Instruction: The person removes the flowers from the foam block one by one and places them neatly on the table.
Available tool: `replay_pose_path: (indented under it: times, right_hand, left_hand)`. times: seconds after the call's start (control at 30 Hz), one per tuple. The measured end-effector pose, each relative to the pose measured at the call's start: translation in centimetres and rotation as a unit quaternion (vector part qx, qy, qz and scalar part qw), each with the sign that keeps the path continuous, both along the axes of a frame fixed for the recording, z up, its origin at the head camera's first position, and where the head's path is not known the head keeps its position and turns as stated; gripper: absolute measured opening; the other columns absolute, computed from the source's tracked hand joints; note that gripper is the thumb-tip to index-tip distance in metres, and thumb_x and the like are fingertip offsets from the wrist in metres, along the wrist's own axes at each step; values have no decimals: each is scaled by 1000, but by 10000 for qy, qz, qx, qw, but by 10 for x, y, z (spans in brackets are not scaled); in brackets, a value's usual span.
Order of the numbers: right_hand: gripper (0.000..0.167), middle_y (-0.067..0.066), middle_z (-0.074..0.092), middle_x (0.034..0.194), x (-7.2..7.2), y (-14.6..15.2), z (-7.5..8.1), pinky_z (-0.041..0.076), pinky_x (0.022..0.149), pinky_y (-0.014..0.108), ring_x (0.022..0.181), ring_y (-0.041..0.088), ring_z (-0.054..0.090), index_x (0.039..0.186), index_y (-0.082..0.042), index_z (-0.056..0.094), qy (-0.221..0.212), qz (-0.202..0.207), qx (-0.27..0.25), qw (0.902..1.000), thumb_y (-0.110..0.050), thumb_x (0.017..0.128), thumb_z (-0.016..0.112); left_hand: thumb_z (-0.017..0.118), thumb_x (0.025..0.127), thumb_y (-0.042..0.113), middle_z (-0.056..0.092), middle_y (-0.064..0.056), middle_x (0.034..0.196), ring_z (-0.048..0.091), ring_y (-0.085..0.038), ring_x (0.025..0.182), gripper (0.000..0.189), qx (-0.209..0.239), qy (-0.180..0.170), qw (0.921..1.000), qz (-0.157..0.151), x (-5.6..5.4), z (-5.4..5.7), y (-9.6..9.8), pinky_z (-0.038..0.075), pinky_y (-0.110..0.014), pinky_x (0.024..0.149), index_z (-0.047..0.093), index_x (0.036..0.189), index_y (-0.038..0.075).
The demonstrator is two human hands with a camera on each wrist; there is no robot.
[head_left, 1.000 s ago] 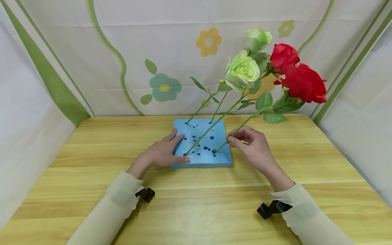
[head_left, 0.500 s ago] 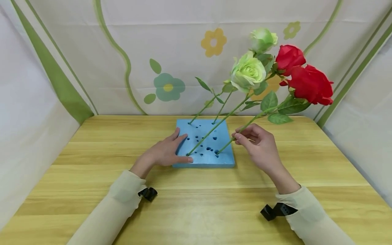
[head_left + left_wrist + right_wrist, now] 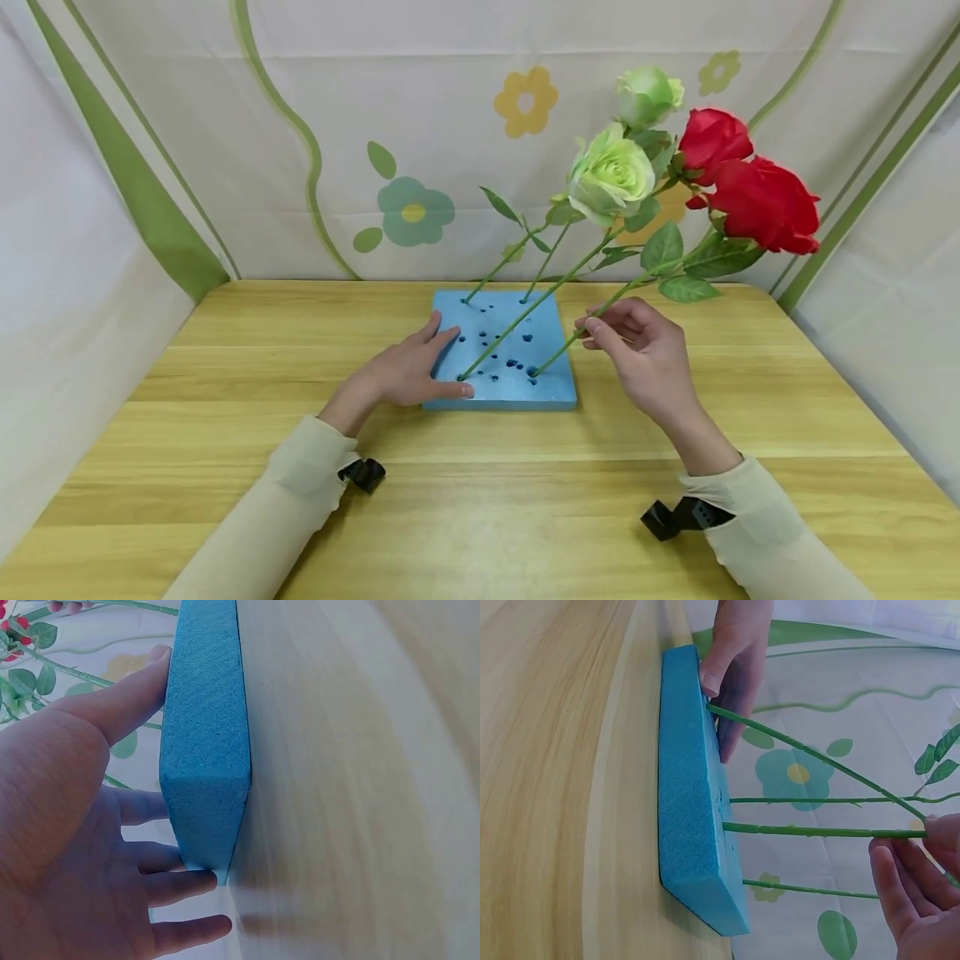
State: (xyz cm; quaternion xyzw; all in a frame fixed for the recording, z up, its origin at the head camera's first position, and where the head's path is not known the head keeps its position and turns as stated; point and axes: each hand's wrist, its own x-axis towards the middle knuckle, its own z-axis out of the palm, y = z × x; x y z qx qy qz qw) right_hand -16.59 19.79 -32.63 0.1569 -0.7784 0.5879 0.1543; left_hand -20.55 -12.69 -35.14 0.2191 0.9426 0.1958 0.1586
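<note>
A blue foam block (image 3: 501,401) with several holes lies on the wooden table. Two green roses (image 3: 611,173) and two red roses (image 3: 765,207) stand in it, leaning right. My left hand (image 3: 420,367) lies flat on the block's left side with straight fingers, thumb along the front edge. My right hand (image 3: 596,330) pinches the stem (image 3: 557,356) of the nearest red rose just above the block's right edge. The left wrist view has the left hand (image 3: 90,825) against the block (image 3: 206,735). In the right wrist view, the right hand's fingertips (image 3: 930,832) hold the stem (image 3: 817,831) entering the block (image 3: 690,825).
The wooden table (image 3: 480,508) spreads wide on every side of the block. A flower-printed cloth backdrop (image 3: 412,208) hangs behind, and white cloth walls close in left and right. Black wrist camera mounts (image 3: 362,473) sit under both sleeves.
My right hand has slid a little up and to the right along the red rose's stem. The left hand stays on the block.
</note>
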Motion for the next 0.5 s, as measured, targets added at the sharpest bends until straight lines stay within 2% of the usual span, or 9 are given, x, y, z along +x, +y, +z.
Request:
replay_pose_path:
  times: [0.5]
  right_hand:
    - [15,2,79,106,3,2,5,64,82,25,97,10,77,112,6,68,169,-89,50,9998,-7,104,67]
  left_hand:
    - [67,97,65,-6,-18,179,20,-46,163,103,64,-43,10000,3,0,-1,1,32,-62,127,18,172,14]
